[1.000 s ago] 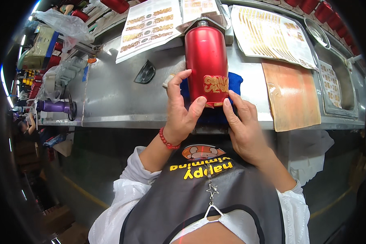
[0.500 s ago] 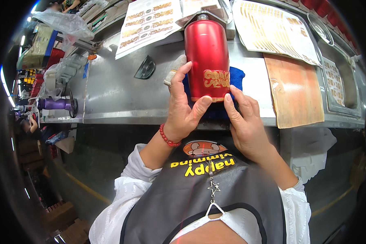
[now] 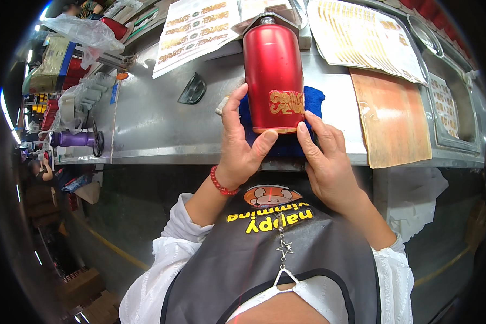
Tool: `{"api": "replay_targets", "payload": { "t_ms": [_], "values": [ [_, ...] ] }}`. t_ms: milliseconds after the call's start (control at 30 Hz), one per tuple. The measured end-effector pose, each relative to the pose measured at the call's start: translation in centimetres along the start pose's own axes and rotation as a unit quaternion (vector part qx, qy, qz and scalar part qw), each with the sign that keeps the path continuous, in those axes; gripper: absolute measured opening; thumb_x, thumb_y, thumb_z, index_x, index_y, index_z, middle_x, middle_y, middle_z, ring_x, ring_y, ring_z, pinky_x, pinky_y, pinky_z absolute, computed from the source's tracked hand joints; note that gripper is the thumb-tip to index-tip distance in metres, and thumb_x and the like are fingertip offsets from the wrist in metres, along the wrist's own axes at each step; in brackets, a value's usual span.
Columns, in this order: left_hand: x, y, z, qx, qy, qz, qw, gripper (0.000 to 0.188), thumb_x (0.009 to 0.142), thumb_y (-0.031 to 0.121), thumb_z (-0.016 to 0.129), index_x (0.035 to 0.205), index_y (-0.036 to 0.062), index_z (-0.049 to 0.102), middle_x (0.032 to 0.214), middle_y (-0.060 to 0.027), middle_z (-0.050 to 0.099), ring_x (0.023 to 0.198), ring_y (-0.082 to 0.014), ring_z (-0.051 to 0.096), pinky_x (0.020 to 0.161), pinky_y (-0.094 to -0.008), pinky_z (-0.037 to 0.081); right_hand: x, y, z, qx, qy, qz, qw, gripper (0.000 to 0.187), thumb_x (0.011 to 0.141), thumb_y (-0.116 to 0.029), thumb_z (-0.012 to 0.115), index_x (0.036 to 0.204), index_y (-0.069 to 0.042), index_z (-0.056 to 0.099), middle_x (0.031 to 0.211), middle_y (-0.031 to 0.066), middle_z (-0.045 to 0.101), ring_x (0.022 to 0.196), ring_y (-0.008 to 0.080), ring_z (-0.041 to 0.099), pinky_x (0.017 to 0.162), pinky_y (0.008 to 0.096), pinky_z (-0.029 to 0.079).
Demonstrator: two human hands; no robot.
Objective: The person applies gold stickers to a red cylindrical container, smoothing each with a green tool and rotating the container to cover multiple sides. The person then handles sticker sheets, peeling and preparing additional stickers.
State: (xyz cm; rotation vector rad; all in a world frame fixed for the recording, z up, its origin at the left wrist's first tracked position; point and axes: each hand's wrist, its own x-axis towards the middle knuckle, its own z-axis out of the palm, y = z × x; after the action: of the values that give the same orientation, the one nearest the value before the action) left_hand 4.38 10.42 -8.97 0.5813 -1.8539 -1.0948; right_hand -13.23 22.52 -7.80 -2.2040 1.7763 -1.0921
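A glossy red metal bottle (image 3: 272, 65) lies with its neck away from me, its base toward me. Near the base it bears a gold patterned decal (image 3: 287, 101), which reaches round its right side. My left hand (image 3: 240, 140) holds the bottle's left side, thumb at the base rim and the other fingers partly hidden beside and behind it. My right hand (image 3: 326, 154) has its fingertips on the lower right edge, by the end of the decal. Under the bottle is a blue cloth (image 3: 313, 102). A small pale piece (image 3: 221, 105) shows behind my left fingers; its kind is unclear.
A dark translucent scraper-like piece (image 3: 193, 89) lies left on the metal worktable (image 3: 151, 119). Gold decal sheets (image 3: 197, 32) lie at the back left, more sheets (image 3: 367, 43) at the back right. A tan board (image 3: 391, 119) lies right, beside a metal basin (image 3: 464, 129).
The bottle has shifted slightly left and turned a little, with the decal a bit higher. My left fingers have moved slightly left; the grey piece behind them is now mostly hidden.
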Motion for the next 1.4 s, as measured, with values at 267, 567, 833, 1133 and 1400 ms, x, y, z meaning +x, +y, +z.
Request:
{"api": "replay_targets", "payload": {
  "t_ms": [267, 567, 833, 1133, 1400],
  "values": [
    [0.0, 0.2, 0.0, 0.0, 0.011, -0.033, 0.999, 0.079, 0.095, 0.028, 0.07, 0.152, -0.0043, 0.024, 0.151, -0.0194, 0.032, 0.143, -0.0283, 0.032, 0.119, -0.0389, 0.023, -0.1, -0.1, -0.3, 0.008, -0.004, 0.017, 1.0, 0.069, 0.075, 0.013, 0.063, 0.142, -0.001, 0.053, 0.144, 0.0272, 0.047, 0.115, 0.0426, 0.054, 0.099, 0.0458, 0.048],
    [-3.1, 0.6, -0.3, 0.386, 0.026, 0.193, 0.902, 0.04, 0.09, 0.012, 0.069, 0.13, 0.0157, 0.066, 0.128, -0.0088, 0.067, 0.137, -0.0337, 0.048, 0.123, -0.0577, 0.004, -0.6, 0.1, -1.4, 0.193, 0.172, 0.153, 0.954, 0.035, 0.094, 0.004, 0.058, 0.129, 0.007, 0.052, 0.1, 0.0167, 0.071, 0.08, 0.0195, 0.066, 0.077, 0.0326, 0.054],
    [-0.8, 1.1, -0.7, 0.36, -0.031, 0.19, 0.913, 0.062, 0.083, 0.015, 0.072, 0.143, 0.0161, 0.055, 0.143, -0.0092, 0.057, 0.143, -0.0396, 0.038, 0.122, -0.0592, 0.002, 2.9, -1.7, -1.6, 0.356, 0.088, 0.263, 0.892, 0.016, 0.095, -0.009, 0.064, 0.104, -0.001, 0.054, 0.075, 0.0083, 0.064, 0.066, 0.0139, 0.063, 0.061, 0.0306, 0.05],
    [-0.1, -0.2, -0.3, 0.321, 0.0, 0.14, 0.937, 0.08, 0.08, 0.009, 0.077, 0.151, 0.0001, 0.041, 0.138, -0.0199, 0.059, 0.132, -0.0371, 0.054, 0.12, -0.0597, 0.016, 4.3, -1.3, -0.4, 0.27, 0.066, 0.231, 0.932, 0.017, 0.093, -0.011, 0.064, 0.101, 0.0, 0.054, 0.08, 0.0159, 0.065, 0.071, 0.0268, 0.067, 0.067, 0.0369, 0.052],
    [0.0, -0.5, -0.8, 0.311, -0.029, 0.112, 0.943, 0.084, 0.083, 0.02, 0.078, 0.152, -0.004, 0.035, 0.142, -0.0237, 0.052, 0.134, -0.0426, 0.049, 0.118, -0.0619, 0.021, 3.9, -1.0, -0.2, 0.315, 0.063, 0.261, 0.91, 0.015, 0.094, -0.011, 0.064, 0.101, -0.001, 0.054, 0.077, 0.008, 0.062, 0.069, 0.0143, 0.059, 0.065, 0.0317, 0.05]
  ]
}}
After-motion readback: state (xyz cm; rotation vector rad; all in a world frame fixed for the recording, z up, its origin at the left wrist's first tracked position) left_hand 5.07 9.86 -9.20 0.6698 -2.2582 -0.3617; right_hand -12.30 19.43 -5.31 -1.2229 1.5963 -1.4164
